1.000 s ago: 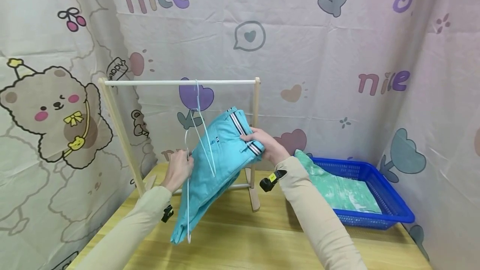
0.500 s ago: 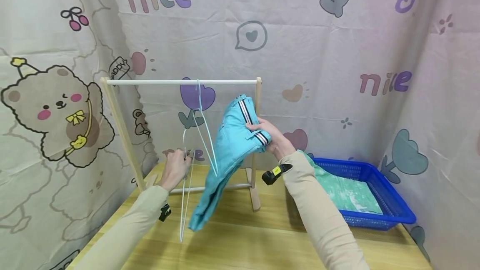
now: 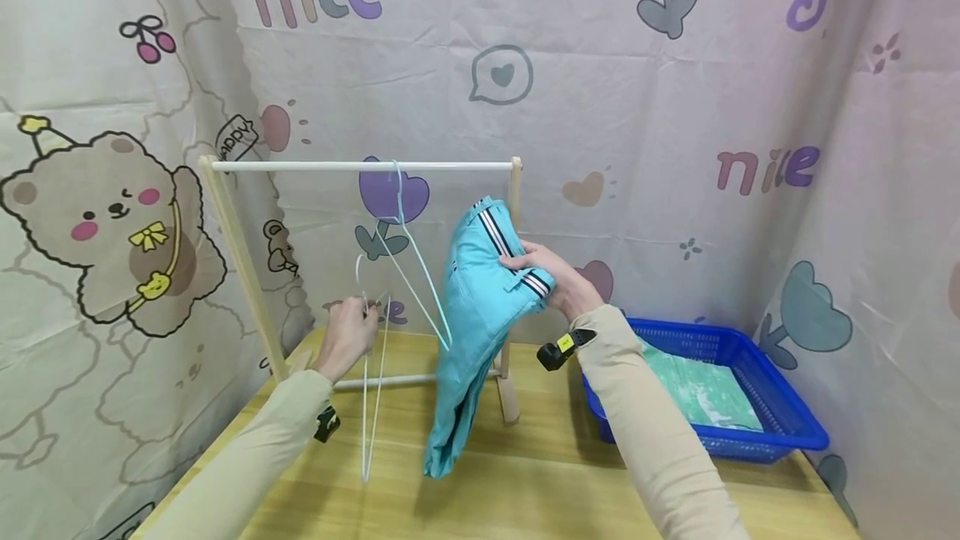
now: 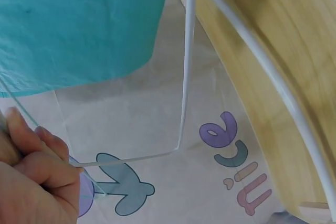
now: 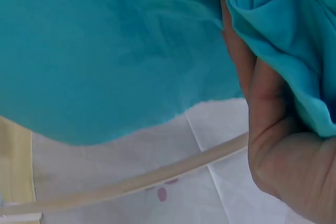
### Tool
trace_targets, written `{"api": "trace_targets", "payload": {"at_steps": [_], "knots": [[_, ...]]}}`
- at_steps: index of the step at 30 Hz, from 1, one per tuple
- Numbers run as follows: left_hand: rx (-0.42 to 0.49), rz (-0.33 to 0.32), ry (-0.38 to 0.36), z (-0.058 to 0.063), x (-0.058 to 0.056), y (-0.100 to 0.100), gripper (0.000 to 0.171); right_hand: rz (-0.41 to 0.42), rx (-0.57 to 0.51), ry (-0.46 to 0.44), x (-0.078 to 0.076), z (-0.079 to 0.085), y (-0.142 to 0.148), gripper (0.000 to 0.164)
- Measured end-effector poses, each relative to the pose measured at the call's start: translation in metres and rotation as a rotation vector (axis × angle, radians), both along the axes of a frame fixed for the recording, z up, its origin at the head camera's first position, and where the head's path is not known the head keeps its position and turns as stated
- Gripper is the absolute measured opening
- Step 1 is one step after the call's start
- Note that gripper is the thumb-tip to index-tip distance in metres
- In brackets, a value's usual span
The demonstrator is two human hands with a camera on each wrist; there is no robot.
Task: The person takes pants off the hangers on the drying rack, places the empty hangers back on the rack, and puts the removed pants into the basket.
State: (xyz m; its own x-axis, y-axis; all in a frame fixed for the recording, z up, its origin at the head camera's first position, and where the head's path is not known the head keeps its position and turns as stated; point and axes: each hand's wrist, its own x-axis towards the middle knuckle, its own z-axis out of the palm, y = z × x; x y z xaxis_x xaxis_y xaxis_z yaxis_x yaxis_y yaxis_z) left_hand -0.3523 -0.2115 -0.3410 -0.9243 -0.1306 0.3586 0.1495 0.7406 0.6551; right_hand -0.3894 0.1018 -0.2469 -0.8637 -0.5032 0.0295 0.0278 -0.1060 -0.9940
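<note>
printed cloth [image 3: 450, 98] hangs behind a wood-grain table [image 3: 547, 482]; centre-left, the left hand [image 3: 347, 336] grips 1 white hanger [image 4: 186, 61] in curled fingers [image 4: 46, 169]; mid-frame, the right hand [image 3: 558, 280] pinches turquoise trousers [image 3: 476, 315] by the waistband [image 3: 496, 232].

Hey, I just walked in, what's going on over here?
A person has a different thing in each of their two hands. The left hand grips a white hanger with nothing on it, and the right hand holds blue pants up by the striped waistband, clear of that hanger. Another bare hanger hangs from the rack. Off to the right, green patterned fabric lies in a blue basket on the table.
</note>
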Motion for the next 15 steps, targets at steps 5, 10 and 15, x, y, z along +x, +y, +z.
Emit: {"api": "trace_targets", "payload": {"at_steps": [5, 10, 15], "knots": [[0.013, -0.002, 0.000, 0.004, 0.002, -0.002, 0.035, 0.017, 0.044, 0.030, 0.000, 0.003, 0.008, 0.055], [0.045, -0.013, 0.002, 0.006, 0.003, -0.006, 0.037, 0.026, 0.034, -0.031, 0.001, 0.005, 0.018, 0.054], [0.026, 0.013, 0.065, 0.006, 0.002, -0.010, 0.035, 0.056, 0.017, -0.086, 0.003, 0.008, 0.027, 0.054]]}}
